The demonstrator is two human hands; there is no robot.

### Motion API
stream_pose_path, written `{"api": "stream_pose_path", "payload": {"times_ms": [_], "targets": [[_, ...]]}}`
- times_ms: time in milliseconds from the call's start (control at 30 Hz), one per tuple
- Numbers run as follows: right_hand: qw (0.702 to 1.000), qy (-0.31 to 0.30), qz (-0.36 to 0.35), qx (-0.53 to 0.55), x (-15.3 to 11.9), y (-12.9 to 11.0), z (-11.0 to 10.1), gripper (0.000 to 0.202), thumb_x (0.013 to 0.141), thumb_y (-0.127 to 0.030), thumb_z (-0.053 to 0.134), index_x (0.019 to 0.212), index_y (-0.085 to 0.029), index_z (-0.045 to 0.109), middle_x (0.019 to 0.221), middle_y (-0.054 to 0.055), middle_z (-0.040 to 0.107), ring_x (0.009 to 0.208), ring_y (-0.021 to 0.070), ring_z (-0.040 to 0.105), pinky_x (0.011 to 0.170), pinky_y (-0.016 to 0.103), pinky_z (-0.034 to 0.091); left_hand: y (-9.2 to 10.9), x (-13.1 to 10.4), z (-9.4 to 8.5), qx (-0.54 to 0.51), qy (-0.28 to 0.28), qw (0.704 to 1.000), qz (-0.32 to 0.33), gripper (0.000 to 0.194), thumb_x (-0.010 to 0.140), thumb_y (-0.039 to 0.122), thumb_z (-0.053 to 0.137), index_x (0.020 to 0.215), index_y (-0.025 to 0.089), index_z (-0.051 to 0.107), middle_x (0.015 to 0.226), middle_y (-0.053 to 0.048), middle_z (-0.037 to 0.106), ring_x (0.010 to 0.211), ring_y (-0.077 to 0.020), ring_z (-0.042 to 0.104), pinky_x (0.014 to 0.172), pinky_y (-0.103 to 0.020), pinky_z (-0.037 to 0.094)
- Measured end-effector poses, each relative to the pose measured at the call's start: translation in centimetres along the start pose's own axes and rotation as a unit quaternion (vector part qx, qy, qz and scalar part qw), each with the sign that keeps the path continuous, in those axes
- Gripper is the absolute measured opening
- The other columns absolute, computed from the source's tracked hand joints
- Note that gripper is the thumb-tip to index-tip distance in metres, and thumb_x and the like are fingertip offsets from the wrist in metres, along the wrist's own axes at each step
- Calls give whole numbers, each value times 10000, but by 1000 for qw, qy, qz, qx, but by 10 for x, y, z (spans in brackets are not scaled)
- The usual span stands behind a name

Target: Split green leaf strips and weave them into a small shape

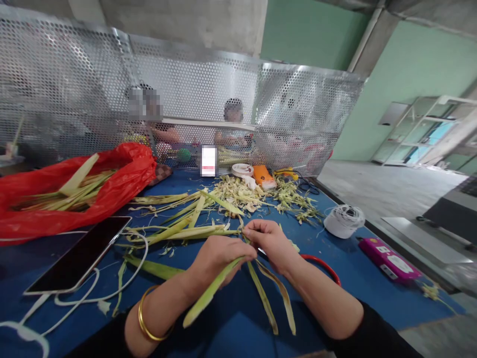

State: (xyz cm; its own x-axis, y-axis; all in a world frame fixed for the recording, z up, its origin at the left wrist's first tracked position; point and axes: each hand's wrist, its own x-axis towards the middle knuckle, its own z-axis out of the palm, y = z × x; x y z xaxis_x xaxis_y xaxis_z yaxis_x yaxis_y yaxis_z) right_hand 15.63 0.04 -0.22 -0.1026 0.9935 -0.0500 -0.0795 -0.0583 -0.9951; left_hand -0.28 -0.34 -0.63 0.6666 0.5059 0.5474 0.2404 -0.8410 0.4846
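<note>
My left hand (227, 256) is closed round a long green leaf strip (212, 293), whose broad end slants down to the left below it. Close on its right, my right hand (270, 241) pinches the top end of the leaf strips, thumb and fingers together. Two narrower strips (264, 298) hang from between the hands over the blue table. Beneath my right hand lie scissors with a red handle (324, 266), their blades mostly hidden. More green leaf strips (182, 231) lie just beyond my left hand, beside a heap of pale scraps (238, 194).
A red plastic bag (126, 174) of leaves and a tablet (80, 256) with a white cable lie at left. At right are white string (343, 221) and a purple packet (389, 258). A perforated metal screen (194, 84) stands behind, with people beyond it.
</note>
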Motion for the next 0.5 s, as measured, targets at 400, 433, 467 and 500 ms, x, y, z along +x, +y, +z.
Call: {"api": "stream_pose_path", "payload": {"times_ms": [400,433,467,500], "targets": [[978,51,-132,-152,23,-1,-30,276,717,-460,663,791,-198,711,745,16,671,705,173,583,678,293,441,2,9,6,-298,61,889,-342,153,765,253,605,840,140,675,594,5,652,426,-105,587,449,-197,461],[964,101,-174,-173,24,-5,-36,273,729,-454,662,841,-211,721,841,30,689,809,200,595,748,314,440,2,11,6,-318,64,870,-371,157,757,257,615,844,138,669,584,7,652,419,-105,590,435,-193,458],[950,143,-206,-186,23,-10,-42,278,754,-453,646,879,-217,724,903,40,694,879,219,594,794,333,432,2,12,6,-329,68,856,-393,154,748,253,624,839,135,664,573,9,652,409,-103,589,423,-187,454],[939,170,-226,-194,21,-15,-46,284,790,-451,615,899,-213,724,921,49,693,900,227,593,814,343,426,2,12,6,-333,74,844,-413,142,739,242,629,824,132,658,563,10,653,398,-99,585,414,-182,450]]}}
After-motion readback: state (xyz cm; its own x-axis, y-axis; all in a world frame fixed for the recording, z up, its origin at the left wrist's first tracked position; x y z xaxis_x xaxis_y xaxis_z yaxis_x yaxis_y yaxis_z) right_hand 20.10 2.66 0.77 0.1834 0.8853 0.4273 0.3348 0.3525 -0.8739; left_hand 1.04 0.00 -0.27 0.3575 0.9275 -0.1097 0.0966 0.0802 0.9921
